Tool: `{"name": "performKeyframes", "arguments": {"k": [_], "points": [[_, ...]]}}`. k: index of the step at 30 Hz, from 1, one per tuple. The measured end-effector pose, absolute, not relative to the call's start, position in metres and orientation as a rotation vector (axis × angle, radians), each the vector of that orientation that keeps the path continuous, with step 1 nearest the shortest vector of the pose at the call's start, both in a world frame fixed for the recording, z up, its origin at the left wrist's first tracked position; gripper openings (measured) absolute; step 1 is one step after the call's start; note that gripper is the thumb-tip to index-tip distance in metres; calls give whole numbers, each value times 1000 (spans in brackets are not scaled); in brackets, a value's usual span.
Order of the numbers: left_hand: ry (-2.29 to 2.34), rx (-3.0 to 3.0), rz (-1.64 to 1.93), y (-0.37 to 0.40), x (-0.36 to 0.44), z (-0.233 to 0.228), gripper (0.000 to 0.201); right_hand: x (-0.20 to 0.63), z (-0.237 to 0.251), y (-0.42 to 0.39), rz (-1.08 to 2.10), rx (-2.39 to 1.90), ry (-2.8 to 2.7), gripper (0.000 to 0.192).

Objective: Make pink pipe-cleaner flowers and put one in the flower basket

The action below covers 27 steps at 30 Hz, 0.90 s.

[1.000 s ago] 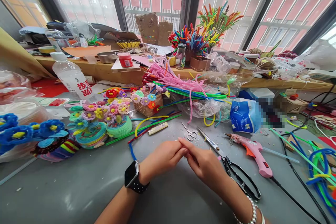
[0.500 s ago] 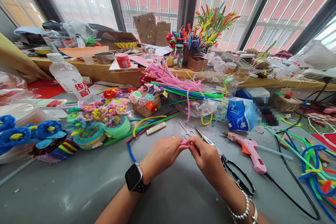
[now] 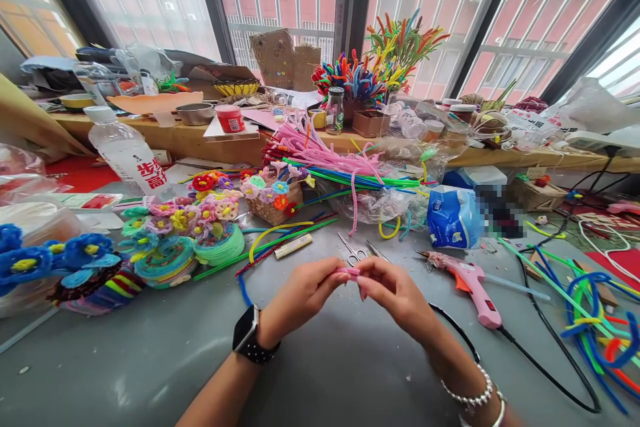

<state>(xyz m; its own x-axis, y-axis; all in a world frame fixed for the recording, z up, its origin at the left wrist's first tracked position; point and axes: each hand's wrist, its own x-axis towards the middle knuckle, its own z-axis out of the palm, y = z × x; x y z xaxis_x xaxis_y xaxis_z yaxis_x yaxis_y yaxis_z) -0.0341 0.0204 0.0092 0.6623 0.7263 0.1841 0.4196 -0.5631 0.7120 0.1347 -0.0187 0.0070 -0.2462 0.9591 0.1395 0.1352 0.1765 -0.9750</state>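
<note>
Between the fingertips of both hands is a short pink pipe cleaner point(image 3: 351, 272), mostly covered by the fingers. My left hand point(image 3: 307, 287), with a black watch on its wrist, pinches one end. My right hand point(image 3: 395, 290), wearing silver bracelets, pinches the other. Just beyond the fingertips lie small scissors point(image 3: 354, 252). A larger pair of scissors point(image 3: 379, 251) is partly hidden under my right hand and forearm. Further off, long pink pipe cleaners point(image 3: 320, 150) are heaped on a clear plastic bag.
A pink glue gun point(image 3: 473, 283) lies to the right, its cord trailing forward. Pipe-cleaner flowers point(image 3: 185, 213) in coiled baskets fill the left side, near a water bottle point(image 3: 127, 153). A blue tissue pack point(image 3: 453, 217) and loose coloured pipe cleaners point(image 3: 595, 320) are at right.
My right hand has turned and its fingers have spread a little, while both hands keep hold of the pink pipe cleaner. The whole view has shifted slightly.
</note>
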Motion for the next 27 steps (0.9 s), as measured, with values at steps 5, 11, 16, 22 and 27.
{"name": "performKeyframes", "arguments": {"k": [5,11,16,22,27], "points": [[738,2197,610,18,-34,12,30,138,6,-14,1618,-1061,-1221,40],[601,2193,601,16,-32,18,30,145,3,-13,1935,-1016,-1195,31],[589,2217,603,17,-34,20,30,146,0,-12,1953,-1031,-1160,30],[641,2159,576,18,-33,18,31,144,0,-11,1839,-1113,-1242,25],[762,2073,483,21,-34,16,36,142,3,-12,1579,-1223,-1450,25]]}}
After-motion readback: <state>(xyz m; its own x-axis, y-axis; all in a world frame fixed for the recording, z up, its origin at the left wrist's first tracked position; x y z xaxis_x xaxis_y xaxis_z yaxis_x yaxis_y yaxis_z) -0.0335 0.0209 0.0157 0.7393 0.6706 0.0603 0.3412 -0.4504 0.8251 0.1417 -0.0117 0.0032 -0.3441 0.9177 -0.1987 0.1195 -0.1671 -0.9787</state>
